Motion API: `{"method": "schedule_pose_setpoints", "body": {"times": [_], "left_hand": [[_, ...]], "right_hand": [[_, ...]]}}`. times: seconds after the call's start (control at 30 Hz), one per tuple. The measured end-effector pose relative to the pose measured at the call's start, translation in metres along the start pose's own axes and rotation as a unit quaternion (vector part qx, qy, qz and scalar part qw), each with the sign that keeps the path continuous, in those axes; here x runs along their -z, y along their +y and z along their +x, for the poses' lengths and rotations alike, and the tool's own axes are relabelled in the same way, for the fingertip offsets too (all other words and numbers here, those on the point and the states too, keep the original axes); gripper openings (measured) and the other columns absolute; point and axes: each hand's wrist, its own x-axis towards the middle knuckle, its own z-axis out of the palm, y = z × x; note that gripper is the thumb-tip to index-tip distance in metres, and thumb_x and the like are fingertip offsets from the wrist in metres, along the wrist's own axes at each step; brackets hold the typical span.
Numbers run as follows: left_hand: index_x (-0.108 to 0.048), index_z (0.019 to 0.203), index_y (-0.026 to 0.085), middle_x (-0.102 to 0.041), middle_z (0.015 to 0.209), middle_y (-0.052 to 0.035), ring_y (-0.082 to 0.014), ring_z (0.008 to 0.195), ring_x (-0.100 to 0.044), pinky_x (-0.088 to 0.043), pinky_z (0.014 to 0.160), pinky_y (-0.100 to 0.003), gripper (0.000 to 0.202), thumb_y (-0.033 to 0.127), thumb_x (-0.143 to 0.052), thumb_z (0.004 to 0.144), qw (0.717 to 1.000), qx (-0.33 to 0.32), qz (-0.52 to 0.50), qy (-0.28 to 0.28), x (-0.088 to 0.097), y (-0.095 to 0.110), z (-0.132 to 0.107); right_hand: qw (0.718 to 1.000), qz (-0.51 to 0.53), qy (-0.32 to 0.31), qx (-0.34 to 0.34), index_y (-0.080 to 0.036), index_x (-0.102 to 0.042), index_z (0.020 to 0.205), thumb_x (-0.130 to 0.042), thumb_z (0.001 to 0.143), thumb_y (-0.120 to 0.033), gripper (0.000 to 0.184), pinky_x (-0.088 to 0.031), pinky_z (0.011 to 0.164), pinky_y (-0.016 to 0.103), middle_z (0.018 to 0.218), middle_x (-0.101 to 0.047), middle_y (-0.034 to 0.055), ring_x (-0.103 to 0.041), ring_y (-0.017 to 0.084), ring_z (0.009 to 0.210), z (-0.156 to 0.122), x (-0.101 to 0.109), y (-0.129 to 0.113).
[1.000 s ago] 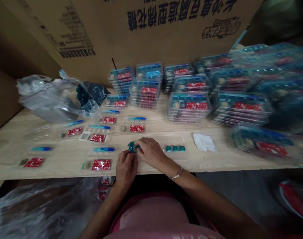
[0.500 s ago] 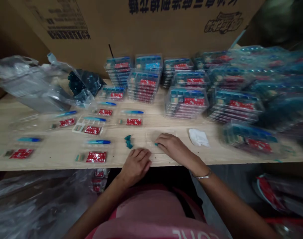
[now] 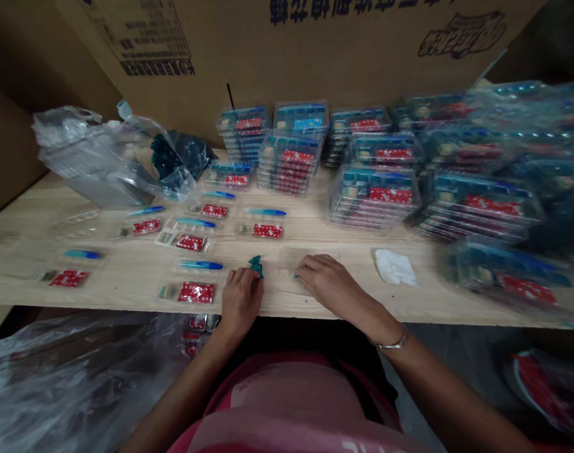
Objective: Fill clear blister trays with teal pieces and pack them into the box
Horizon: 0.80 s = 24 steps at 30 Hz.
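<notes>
My left hand [image 3: 242, 294] rests by the table's front, its fingers curled and closed at the lower end of some small teal pieces [image 3: 256, 264]. Its fingertips partly cover the lowest piece. To the right, my right hand [image 3: 328, 282] is bent down over a faint clear plastic tray [image 3: 287, 257]. Its fingertips are pinched together, and a bit of teal shows at them; the rest is hidden under the fingers. Left of my left hand lies a clear tray holding a blue pen [image 3: 200, 265], a red dotted packet [image 3: 197, 292] and a small striped block [image 3: 166, 291].
Several more part-filled trays lie on the left of the wooden table [image 3: 315, 242]. Stacks of filled clear boxes [image 3: 374, 195] stand at the back and right. A white tissue [image 3: 395, 267] lies right of my hands. Plastic bags [image 3: 102, 157] sit back left, before a large carton [image 3: 230, 56].
My left hand has moved left and its fingers have closed at the teal pieces. My right hand stays over the clear tray. The whole view has shifted slightly.
</notes>
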Motion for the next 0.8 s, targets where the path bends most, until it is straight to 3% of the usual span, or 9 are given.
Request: {"method": "schedule_pose_setpoints", "body": {"times": [0.1,0.23,0.4,0.53,0.63,0.73,0.8], "left_hand": [[-0.057,0.084,0.02,-0.063,0.077,-0.0028,-0.0196,0.074,-0.059,-0.049,0.068,-0.032,0.008,0.013,-0.055,0.081,1.0,0.008,-0.019,0.008,0.0,0.0,0.0],[-0.058,0.093,0.02,-0.062,0.08,-0.0013,-0.0151,0.072,-0.061,-0.051,0.066,-0.027,0.013,0.017,-0.055,0.081,0.99,0.061,-0.123,0.017,0.012,0.006,-0.003],[-0.062,0.086,0.019,-0.062,0.08,-0.0008,-0.0112,0.068,-0.061,-0.053,0.065,-0.023,0.009,0.015,-0.057,0.079,0.962,0.099,-0.253,-0.02,0.024,0.016,0.0],[-0.064,0.086,0.018,-0.067,0.092,-0.0047,-0.0128,0.077,-0.064,-0.053,0.069,-0.024,0.013,0.012,-0.056,0.078,0.948,0.079,-0.299,-0.071,0.017,0.017,-0.001],[-0.066,0.087,0.018,-0.068,0.088,-0.0048,-0.0141,0.078,-0.064,-0.053,0.07,-0.026,0.015,0.012,-0.055,0.077,0.941,0.074,-0.313,-0.108,0.01,0.014,-0.003],[-0.067,0.088,0.018,-0.069,0.086,-0.0039,-0.0139,0.076,-0.064,-0.052,0.071,-0.026,0.015,0.016,-0.057,0.077,0.927,0.108,-0.339,-0.12,0.009,0.013,-0.005],[-0.067,0.089,0.018,-0.07,0.088,-0.0039,-0.0139,0.076,-0.065,-0.053,0.073,-0.027,0.016,0.019,-0.06,0.076,0.905,0.145,-0.38,-0.123,0.01,0.014,-0.007]], "right_hand": [[1.0,0.009,-0.009,-0.01,-0.015,-0.064,0.079,-0.049,0.095,-0.016,0.022,-0.042,0.075,0.03,0.084,-0.063,0.0063,-0.057,0.017,0.077,0.006,0.001,-0.003],[0.999,0.034,-0.026,-0.007,-0.016,-0.066,0.082,-0.049,0.095,-0.018,0.021,-0.041,0.074,0.029,0.084,-0.063,0.0058,-0.057,0.017,0.079,0.012,-0.003,-0.002],[0.997,0.03,-0.062,-0.018,-0.016,-0.067,0.087,-0.055,0.09,-0.012,0.013,-0.041,0.072,0.03,0.087,-0.063,0.0065,-0.058,0.019,0.08,0.018,0.003,-0.005],[0.997,0.053,-0.061,-0.017,-0.015,-0.066,0.087,-0.056,0.089,-0.011,0.011,-0.042,0.076,0.03,0.089,-0.063,0.0077,-0.058,0.02,0.086,0.023,0.005,-0.007],[0.993,0.095,-0.063,-0.02,-0.016,-0.066,0.085,-0.057,0.087,-0.009,0.011,-0.042,0.077,0.029,0.089,-0.065,0.0069,-0.058,0.019,0.086,0.028,0.0,-0.005],[0.99,0.125,-0.059,-0.043,-0.017,-0.066,0.085,-0.057,0.086,-0.007,0.014,-0.043,0.077,0.029,0.089,-0.065,0.0065,-0.059,0.019,0.085,0.025,-0.003,-0.004],[0.99,0.134,-0.024,-0.04,-0.017,-0.065,0.09,-0.057,0.086,-0.009,0.012,-0.044,0.08,0.033,0.094,-0.065,0.0083,-0.058,0.021,0.09,0.018,-0.002,-0.01]]}}
